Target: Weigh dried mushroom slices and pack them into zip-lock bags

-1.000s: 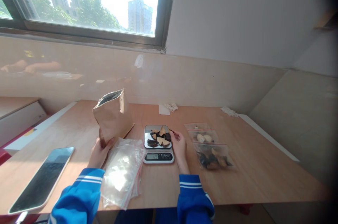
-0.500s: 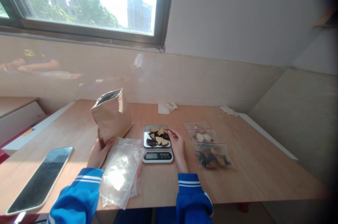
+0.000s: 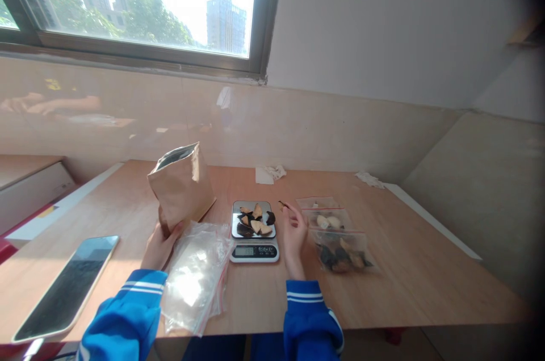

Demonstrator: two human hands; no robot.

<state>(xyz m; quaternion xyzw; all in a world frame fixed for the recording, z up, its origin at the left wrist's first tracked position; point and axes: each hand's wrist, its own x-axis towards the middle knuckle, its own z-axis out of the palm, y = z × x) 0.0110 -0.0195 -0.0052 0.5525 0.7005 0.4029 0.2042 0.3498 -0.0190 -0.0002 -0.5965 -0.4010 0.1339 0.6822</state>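
My left hand [image 3: 160,244] grips the lower corner of a brown paper bag [image 3: 183,185], which stands tilted with its mouth open and a dark inside. Just right of the scale, my right hand [image 3: 293,233] pinches a thin dried slice [image 3: 282,204] between thumb and fingers, raised off the pan. On the pan of the kitchen scale [image 3: 254,251] lie several dried slices [image 3: 256,227], tan on one side and dark on the other. The display digits are too small to read. Clear zip bags [image 3: 196,276] lie flat beside my left hand.
To the right lie a zip bag of dark and tan dried pieces [image 3: 344,253] and a zip bag of pale pieces [image 3: 328,221]. A smartphone [image 3: 66,287] with a cable lies at the left. Crumpled tissue [image 3: 276,171] is near the wall.
My right hand has lifted a dried slice off the scale pan and moved slightly right with it. My left hand and the paper bag have stayed in place.
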